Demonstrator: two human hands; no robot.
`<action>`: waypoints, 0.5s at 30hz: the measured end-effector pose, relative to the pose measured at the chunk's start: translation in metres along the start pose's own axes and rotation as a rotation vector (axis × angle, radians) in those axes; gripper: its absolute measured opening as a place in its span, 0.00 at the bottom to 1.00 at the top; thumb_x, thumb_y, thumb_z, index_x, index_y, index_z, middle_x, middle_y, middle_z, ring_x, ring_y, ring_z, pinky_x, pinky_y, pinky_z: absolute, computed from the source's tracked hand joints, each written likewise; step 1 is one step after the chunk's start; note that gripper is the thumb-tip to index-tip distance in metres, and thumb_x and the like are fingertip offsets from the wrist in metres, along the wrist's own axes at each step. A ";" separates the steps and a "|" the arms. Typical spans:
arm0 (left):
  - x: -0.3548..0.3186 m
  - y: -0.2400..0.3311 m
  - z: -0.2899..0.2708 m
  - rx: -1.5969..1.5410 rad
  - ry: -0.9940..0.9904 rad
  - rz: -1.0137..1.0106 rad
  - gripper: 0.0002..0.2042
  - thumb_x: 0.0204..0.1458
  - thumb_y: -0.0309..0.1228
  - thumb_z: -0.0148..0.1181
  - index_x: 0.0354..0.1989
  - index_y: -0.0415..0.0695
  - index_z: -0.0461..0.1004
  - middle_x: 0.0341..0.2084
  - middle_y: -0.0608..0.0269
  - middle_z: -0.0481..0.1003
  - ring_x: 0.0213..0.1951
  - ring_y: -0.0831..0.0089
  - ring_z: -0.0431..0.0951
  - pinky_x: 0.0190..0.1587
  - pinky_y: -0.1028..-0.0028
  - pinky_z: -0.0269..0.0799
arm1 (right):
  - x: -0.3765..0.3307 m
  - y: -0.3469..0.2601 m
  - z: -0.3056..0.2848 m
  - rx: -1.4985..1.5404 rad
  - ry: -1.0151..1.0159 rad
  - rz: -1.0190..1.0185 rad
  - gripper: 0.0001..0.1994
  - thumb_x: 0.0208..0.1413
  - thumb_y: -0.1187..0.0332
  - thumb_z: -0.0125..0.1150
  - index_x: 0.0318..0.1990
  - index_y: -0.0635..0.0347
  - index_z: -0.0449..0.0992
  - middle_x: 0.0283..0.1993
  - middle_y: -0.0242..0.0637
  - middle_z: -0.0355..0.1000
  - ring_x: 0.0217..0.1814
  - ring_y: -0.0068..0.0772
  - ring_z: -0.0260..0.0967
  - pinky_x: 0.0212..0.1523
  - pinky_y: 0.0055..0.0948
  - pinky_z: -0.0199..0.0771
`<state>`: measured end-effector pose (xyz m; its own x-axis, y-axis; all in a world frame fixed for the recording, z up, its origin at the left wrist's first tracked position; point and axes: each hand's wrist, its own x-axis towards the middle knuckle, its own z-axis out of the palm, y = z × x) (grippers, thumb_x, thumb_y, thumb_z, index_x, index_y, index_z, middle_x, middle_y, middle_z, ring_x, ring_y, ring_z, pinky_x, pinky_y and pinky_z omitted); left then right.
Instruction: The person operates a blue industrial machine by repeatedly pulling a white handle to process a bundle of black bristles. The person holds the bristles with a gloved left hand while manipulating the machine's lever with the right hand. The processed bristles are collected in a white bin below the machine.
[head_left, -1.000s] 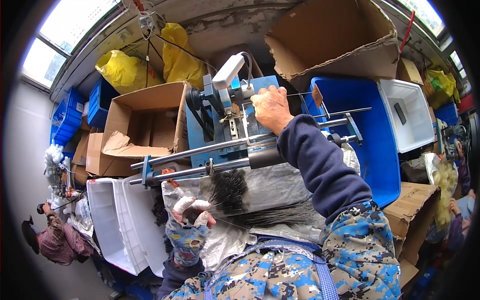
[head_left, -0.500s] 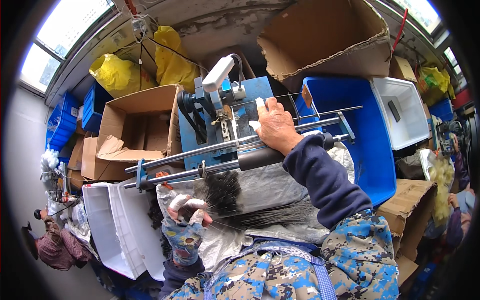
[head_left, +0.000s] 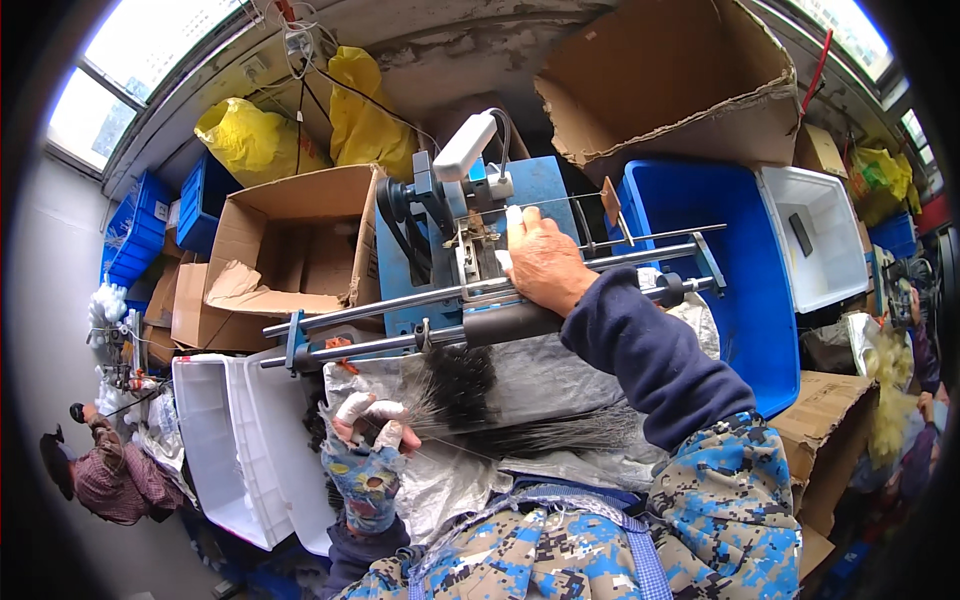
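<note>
One carriage [head_left: 512, 322] shifted left along two rails [head_left: 388, 309], right hand [head_left: 548, 262] loosely spread atop, left hand [head_left: 372, 428] half-curled, its hold unclear

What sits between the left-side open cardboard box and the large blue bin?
The blue-based machine, with the right hand over it; the head view shows this.

Bright, dark-framed glass windows [head_left: 150, 45] fill both upper corners; a plain pale-grey wall [head_left: 55, 270] stands at far left.

No readable text; white label [head_left: 161, 211] on blue bin [head_left: 134, 232] illegible.
</note>
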<state>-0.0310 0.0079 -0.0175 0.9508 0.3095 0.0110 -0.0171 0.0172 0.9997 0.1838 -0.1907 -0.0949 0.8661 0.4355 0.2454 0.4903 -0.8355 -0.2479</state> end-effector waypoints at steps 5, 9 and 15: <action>0.009 -0.013 -0.003 -0.084 0.021 -0.015 0.18 0.49 0.17 0.53 0.50 0.41 0.61 0.30 0.52 0.74 0.21 0.72 0.74 0.18 0.80 0.68 | 0.000 0.040 -0.048 -0.151 -0.004 -0.015 0.16 0.43 0.64 0.62 0.39 0.64 0.71 0.41 0.39 0.61 0.44 0.40 0.59 0.41 0.38 0.59; 0.015 -0.005 0.023 -0.111 -0.058 0.027 0.18 0.49 0.17 0.53 0.50 0.40 0.62 0.31 0.51 0.74 0.21 0.72 0.74 0.18 0.80 0.68 | 0.022 0.053 -0.051 -0.317 0.077 0.013 0.10 0.46 0.69 0.55 0.36 0.61 0.74 0.42 0.41 0.67 0.48 0.38 0.60 0.42 0.37 0.57; 0.014 -0.005 -0.015 -0.036 0.035 0.170 0.19 0.51 0.19 0.51 0.52 0.39 0.60 0.32 0.51 0.74 0.20 0.72 0.73 0.16 0.81 0.68 | -0.002 0.047 -0.080 -0.303 -0.159 -0.139 0.05 0.43 0.72 0.54 0.27 0.58 0.75 0.25 0.35 0.72 0.37 0.35 0.67 0.41 0.37 0.60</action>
<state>-0.0228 0.0268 -0.0227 0.9219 0.3436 0.1789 -0.1887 -0.0048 0.9820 0.1970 -0.2573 -0.0321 0.8090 0.5788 0.1026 0.5742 -0.8155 0.0724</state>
